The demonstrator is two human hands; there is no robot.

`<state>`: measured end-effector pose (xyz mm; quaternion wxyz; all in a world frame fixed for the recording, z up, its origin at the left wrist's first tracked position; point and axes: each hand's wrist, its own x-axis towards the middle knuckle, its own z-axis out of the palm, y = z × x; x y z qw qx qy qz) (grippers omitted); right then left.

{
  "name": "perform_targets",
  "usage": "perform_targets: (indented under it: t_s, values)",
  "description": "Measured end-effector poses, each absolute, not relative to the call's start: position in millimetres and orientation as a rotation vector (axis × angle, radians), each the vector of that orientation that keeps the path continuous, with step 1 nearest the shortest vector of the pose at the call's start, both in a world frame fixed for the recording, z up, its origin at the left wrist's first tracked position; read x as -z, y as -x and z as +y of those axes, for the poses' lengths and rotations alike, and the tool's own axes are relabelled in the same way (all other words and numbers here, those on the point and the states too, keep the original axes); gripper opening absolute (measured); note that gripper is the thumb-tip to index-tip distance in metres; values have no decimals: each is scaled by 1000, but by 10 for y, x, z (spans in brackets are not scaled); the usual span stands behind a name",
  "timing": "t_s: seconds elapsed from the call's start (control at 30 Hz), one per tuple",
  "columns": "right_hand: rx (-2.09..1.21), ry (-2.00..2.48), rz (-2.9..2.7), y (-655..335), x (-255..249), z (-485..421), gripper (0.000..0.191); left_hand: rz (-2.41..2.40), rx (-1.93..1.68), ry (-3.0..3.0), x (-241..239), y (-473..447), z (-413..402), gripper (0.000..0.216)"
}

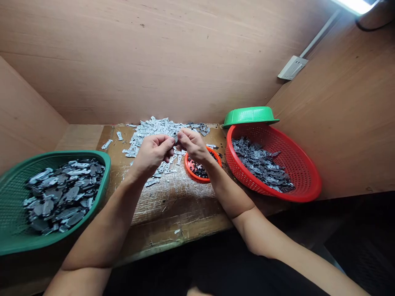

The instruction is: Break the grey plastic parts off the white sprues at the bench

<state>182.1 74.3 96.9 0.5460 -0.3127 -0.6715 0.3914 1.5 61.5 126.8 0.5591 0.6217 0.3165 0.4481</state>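
My left hand [153,151] and my right hand [191,143] meet above the middle of the wooden bench, fingertips pinched together on one small grey metal piece [175,139]. Right behind them lies a loose heap of light grey flat metal pieces [154,128]. Just under my right wrist sits a small orange dish [197,169] holding tiny dark parts.
A green basket [101,193] of dark grey pieces sits at the left. At the right is a red mesh basket [304,181] with more grey pieces, an upturned green bowl [249,115] behind it. Wooden walls close in the bench; a wall socket [292,67] is upper right.
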Motion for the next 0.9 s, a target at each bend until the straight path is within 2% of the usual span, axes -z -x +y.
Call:
perform_targets:
  t_s: [0.1, 0.27, 0.7, 0.9]
  values:
    - [-1139, 700, -1368, -1797, -948, 808, 75, 781, -1083, -1430, -1282, -27, 611, 30]
    - [-1028, 769, -1327, -1798, -988, 769, 70, 819, -1175, -1428, -1306, -44, 566, 30]
    - [-1190, 720, -1373, -1819, -1010, 755, 59, 872, -1236, -1470, -1277, -56, 554, 29]
    - [-1179, 711, -1330, -1783, -980, 751, 61, 828, -1222, -1358, -1284, -75, 546, 25]
